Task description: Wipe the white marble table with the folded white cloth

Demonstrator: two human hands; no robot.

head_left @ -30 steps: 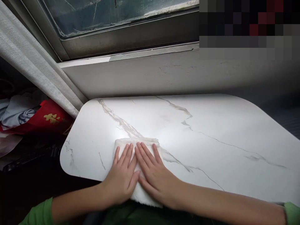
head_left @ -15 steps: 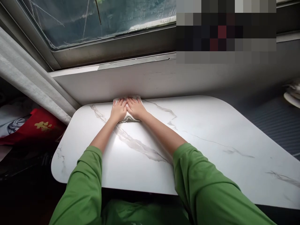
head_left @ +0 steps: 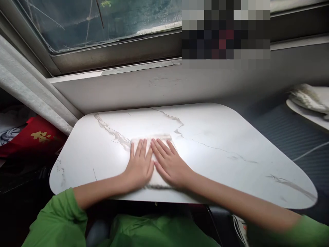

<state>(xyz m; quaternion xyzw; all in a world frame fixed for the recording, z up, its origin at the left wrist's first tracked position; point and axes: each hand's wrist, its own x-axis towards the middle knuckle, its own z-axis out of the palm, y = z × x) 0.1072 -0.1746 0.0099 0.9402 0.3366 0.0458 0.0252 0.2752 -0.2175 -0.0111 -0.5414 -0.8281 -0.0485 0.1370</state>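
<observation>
A white fluffy cloth (head_left: 162, 180) lies flat on the white marble-patterned tabletop (head_left: 216, 151), close to its near edge. My left hand (head_left: 140, 166) presses on the cloth's left part with fingers stretched out. On the right part rests my right hand (head_left: 172, 164), also flat, its fingers spread and pointing away from me. The two hands are side by side, thumbs almost meeting. Much of the cloth is hidden under the palms.
Behind the table rise a pale wall and a window (head_left: 110, 24). A grey-white curtain (head_left: 33, 82) hangs at left, beside a red bag (head_left: 38, 135) with gold marks. At right, a white item (head_left: 312, 103) rests above a dark ribbed surface, with a white cable nearby.
Both hands have drawn the cloth from the table's far edge by the wall back towards me and slightly right. My elbows are now bent outward. The view has shifted a little to the right.
</observation>
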